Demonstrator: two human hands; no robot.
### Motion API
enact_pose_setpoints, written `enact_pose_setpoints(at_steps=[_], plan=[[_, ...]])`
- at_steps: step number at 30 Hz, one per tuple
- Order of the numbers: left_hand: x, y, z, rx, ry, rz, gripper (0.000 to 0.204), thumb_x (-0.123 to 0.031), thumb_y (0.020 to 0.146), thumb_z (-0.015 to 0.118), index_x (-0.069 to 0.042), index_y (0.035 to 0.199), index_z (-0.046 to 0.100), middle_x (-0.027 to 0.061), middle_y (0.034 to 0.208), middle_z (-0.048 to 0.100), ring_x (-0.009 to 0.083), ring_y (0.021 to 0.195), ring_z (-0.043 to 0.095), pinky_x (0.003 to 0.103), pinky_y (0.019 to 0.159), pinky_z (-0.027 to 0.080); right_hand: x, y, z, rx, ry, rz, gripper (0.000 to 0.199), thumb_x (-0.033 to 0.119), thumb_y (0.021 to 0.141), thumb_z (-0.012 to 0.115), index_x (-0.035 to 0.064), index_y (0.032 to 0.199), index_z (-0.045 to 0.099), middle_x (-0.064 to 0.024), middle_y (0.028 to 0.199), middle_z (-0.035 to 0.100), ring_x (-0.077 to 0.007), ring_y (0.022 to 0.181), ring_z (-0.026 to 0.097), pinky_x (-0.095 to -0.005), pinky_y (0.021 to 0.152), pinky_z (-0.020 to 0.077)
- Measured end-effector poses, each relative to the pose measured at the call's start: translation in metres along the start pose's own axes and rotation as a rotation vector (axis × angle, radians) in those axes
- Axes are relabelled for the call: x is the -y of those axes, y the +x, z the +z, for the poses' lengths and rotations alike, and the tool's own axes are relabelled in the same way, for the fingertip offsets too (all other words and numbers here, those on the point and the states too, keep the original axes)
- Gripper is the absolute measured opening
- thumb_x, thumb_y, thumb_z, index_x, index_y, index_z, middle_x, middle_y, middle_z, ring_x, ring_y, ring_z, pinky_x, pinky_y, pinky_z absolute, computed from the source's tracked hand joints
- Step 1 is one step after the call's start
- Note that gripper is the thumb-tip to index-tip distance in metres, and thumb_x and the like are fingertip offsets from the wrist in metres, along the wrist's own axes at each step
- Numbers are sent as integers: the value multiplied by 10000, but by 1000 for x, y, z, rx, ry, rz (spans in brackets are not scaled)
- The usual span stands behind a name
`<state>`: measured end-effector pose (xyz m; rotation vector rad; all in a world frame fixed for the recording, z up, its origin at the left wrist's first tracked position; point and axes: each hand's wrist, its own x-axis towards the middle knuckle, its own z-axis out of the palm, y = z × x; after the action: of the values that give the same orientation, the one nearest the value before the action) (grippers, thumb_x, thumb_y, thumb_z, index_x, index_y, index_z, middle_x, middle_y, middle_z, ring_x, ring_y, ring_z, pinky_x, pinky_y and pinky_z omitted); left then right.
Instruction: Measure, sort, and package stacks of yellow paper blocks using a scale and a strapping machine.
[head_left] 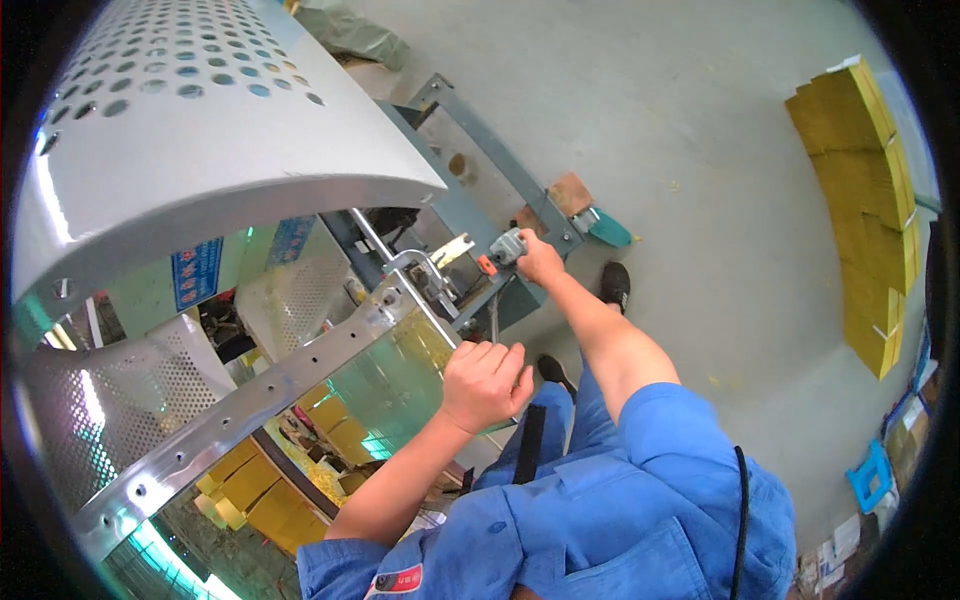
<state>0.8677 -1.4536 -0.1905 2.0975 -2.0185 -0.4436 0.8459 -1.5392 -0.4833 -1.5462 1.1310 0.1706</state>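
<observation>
My right hand [541, 258] reaches out to a small grey switch box [508, 247] on the machine's frame, its fingers curled against the box's side. A red-orange piece [486, 264] sits beside the box. Nearer to me, my left hand [488, 385] is closed in a fist at the edge of the machine. A thin metal rod [494, 318] runs up from just beyond its knuckles. Whatever lies inside that fist is hidden. Left of the hands, a metal bracket [410, 262] is fixed by a polished steel bar with holes [270, 388].
A large curved white cover with round holes [230, 150] stands over the machine at the left. Grey steel framework [500, 160] extends beyond my right hand. Yellow-brown cardboard stacks [855, 200] stand at the far right, with a blue plastic stool [872, 475] below.
</observation>
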Motion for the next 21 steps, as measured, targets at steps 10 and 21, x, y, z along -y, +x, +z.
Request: enact_pose_setpoints(at_steps=[10, 21], plan=[[2, 7, -3, -34, -26, 48, 181, -161, 695, 659, -57, 841, 632, 58, 677, 504, 228, 617, 535, 356, 590, 404, -77, -69, -49, -24, 830, 473, 551, 38, 835, 520, 94, 1379, 445, -106, 744, 632, -184, 577, 607, -300, 472, 452], [2, -38, 12, -423, -50, 79, 154, -189, 732, 551, -85, 627, 509, 93, 690, 524, 276, 659, 557, 402, 603, 453, 62, -293, -129, 182, 891, -201, 213, 45, 847, 555, -52, 1024, 621, -114, 860, 633, -185, 741, 612, -317, 694, 501]])
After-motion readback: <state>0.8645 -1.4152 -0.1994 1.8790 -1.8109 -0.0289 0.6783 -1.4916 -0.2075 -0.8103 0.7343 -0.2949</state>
